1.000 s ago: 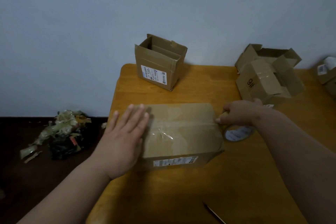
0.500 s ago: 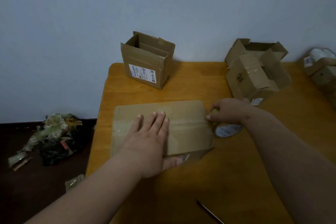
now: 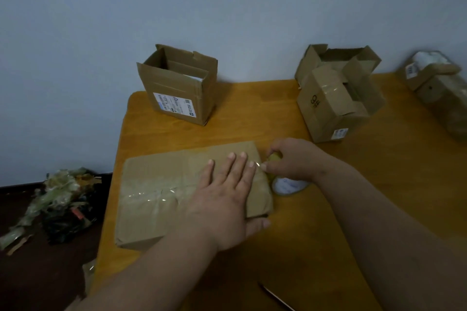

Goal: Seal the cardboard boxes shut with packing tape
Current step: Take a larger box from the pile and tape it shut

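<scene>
Our left hand (image 3: 225, 199) has swept from the left end of the flat box (image 3: 161, 199) all the way to its right end within the last second, and it now lies flat on the lid, fingers straight and spread, thumb hooked over the near edge. That sweep presses the clear tape strip (image 3: 151, 190) down along the centre seam; we can see it shining across the left half of the lid (wrinkled in places).

Our right hand (image 3: 290, 159) has barely shifted. It sits at the box's right edge with curled fingers pinching the tape where it leaves the lid, and the tape roll (image 3: 288, 184) rests on the worktop (image 3: 252, 113) just beneath it, touching the box's end or nearly so.

We judge the strip is fully laid, so what remains here is to sever the tape and fold its tail down the side. Two open boxes wait at the back, the left open box (image 3: 177, 86) and the right open box (image 3: 338, 93), both unsealed.
</scene>
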The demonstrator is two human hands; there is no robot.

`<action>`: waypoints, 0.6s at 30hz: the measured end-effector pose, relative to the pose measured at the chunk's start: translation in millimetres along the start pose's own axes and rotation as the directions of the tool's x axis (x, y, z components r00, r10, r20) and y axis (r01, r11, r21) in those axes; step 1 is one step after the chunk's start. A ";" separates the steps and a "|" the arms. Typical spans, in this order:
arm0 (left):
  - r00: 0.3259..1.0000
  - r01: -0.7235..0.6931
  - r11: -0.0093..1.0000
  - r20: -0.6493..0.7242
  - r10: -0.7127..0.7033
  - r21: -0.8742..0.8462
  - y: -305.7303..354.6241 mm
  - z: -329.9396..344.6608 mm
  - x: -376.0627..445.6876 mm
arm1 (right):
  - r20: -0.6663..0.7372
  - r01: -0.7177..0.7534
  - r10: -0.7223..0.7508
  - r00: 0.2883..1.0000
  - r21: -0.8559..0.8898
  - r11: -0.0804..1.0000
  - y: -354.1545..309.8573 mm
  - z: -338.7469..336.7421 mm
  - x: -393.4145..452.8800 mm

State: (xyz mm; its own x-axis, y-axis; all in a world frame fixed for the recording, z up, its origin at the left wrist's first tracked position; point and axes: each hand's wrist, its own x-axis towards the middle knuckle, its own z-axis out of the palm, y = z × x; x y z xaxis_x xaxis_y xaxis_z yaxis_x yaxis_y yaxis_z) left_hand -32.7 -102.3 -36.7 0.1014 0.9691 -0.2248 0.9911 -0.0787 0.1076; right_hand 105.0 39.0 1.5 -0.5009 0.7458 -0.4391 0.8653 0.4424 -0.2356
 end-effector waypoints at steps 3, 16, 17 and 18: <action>1.000 -0.012 1.000 0.004 0.012 0.013 -6.3 5.0 0.5 | -0.040 0.079 -0.070 0.997 0.294 0.952 16.3 -0.8 -4.7; 1.000 -0.004 0.999 -0.015 0.004 0.049 -2.6 7.8 1.3 | 0.141 -0.173 -0.104 0.985 0.874 -0.454 72.9 81.2 -10.4; 1.000 -0.003 0.999 -0.015 0.003 0.053 -2.7 7.7 1.6 | 0.137 -0.172 -0.107 0.985 0.847 -0.503 70.9 85.9 -9.6; 1.000 -0.003 0.998 -0.009 0.003 0.056 -2.9 7.7 1.5 | 0.131 -0.161 -0.093 0.987 0.824 -0.543 69.2 89.2 -8.1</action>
State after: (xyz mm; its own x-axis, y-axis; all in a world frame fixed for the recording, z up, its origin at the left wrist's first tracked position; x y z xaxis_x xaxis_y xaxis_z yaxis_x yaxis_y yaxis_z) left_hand -34.7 -102.4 -44.8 0.1039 0.9709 -0.2157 0.9941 -0.0944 0.0541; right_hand 170.6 19.2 -88.5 -0.5724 0.6296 -0.5253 -0.3737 -0.7706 -0.5163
